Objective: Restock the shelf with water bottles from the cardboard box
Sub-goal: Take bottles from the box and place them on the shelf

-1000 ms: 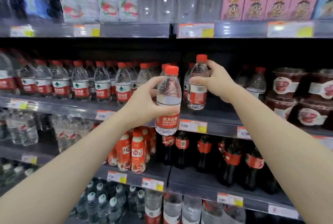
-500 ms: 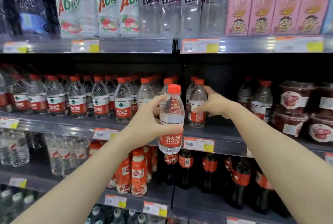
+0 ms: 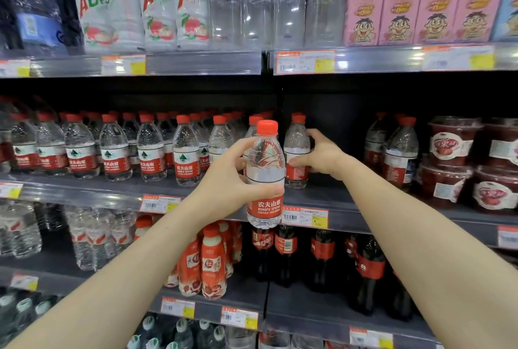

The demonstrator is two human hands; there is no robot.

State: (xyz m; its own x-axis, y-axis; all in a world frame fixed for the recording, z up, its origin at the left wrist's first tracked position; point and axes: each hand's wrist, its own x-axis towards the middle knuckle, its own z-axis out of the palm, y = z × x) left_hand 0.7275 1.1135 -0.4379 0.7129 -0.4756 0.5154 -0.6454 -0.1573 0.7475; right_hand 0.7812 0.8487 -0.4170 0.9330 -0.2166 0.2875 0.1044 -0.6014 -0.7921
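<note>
My left hand (image 3: 224,174) grips a clear water bottle (image 3: 265,177) with a red cap and red label, held upright in front of the middle shelf (image 3: 330,202). My right hand (image 3: 322,156) holds a second, matching bottle (image 3: 295,152) that stands on that shelf, at the right end of a row of matching water bottles (image 3: 117,149). To the right of my right hand the shelf is bare up to two more water bottles (image 3: 398,152). The cardboard box is out of view.
Red fruit cups (image 3: 454,163) stack at the far right of the middle shelf. Above stand white AD drink bottles (image 3: 157,3), clear soda bottles (image 3: 258,1) and pink cartons (image 3: 398,12). Below are orange-red bottles (image 3: 213,261), dark cola bottles (image 3: 322,259) and more water.
My right hand has lowered its bottle from mid-air onto the middle shelf. My left hand has kept its bottle steady in front of the shelf. The view has tilted upward.
</note>
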